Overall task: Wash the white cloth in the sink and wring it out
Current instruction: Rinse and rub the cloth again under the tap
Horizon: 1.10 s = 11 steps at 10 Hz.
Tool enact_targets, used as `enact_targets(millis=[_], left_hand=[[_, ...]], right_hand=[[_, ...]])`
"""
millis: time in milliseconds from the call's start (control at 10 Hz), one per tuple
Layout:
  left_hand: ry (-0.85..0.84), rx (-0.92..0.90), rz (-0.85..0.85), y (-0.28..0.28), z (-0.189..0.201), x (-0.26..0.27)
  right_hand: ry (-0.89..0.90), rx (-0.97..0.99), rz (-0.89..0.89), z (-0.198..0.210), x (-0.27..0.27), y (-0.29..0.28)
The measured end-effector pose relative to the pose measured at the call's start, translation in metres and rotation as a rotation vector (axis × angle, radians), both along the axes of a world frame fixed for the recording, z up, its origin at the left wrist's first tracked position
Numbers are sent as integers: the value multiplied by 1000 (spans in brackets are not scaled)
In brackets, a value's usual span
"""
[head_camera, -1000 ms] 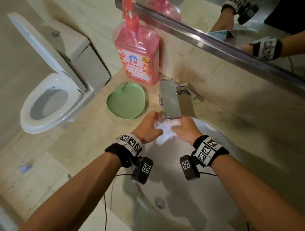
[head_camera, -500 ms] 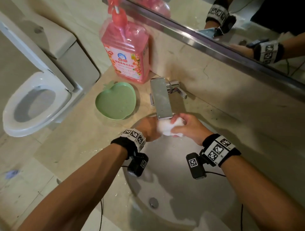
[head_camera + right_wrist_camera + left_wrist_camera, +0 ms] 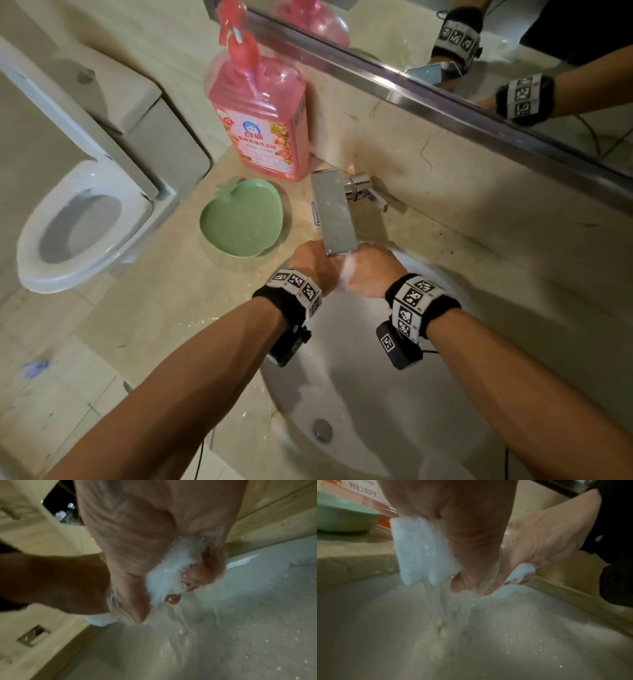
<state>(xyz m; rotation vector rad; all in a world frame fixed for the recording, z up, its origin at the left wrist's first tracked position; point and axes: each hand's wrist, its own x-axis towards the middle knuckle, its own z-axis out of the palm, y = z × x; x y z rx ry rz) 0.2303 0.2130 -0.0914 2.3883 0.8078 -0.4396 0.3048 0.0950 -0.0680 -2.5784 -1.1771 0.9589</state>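
Both my hands are pressed together under the flat steel faucet [image 3: 334, 212], above the back of the white sink [image 3: 428, 428]. The wet white cloth [image 3: 348, 272] shows only as a sliver between them in the head view. My left hand [image 3: 313, 263] grips one end; a white flap of the cloth [image 3: 418, 555] hangs below its curled fingers with water streaming off. My right hand [image 3: 371, 272] squeezes the other end, and the cloth [image 3: 169, 573] bulges out between its thumb and fingers. Water runs down from my right hand [image 3: 163, 547] into the basin.
A pink soap bottle [image 3: 263, 113] stands at the back of the beige counter [image 3: 164, 298], with a green apple-shaped dish [image 3: 241, 219] in front of it. The toilet [image 3: 78, 219] is to the left. A mirror [image 3: 479, 44] runs above the backsplash. The sink drain [image 3: 322, 428] lies near me.
My hands have closed in tightly around the cloth under the spout. The cloth, earlier a loose white bunch between them, is now almost hidden, and water streams from it.
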Motion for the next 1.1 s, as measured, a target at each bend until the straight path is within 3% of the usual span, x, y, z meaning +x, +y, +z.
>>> enact_targets(millis=[100,300,500,600,700,900,1100], left_hand=[[-23,77,-144,-3,3,5],[103,71,-190,-4,-1,1],[-20,-55,-298,2,14,3],[-15,-76,-336,8,17,-8],[67,-212,-237,17,14,-25],[-134,-383,-176,21,17,-45],[-270,-482,107,21,6,-54]], right_hand=[[-165,38,78,-7,0,-1],[-193,39,180,-11,1,-8],[-84,127,22,-12,9,-11],[114,183,-98,-8,14,-12],[283,247,-41,-4,12,-10],[264,440,15,0,-6,-4],[183,474,-246,2,-15,-7]])
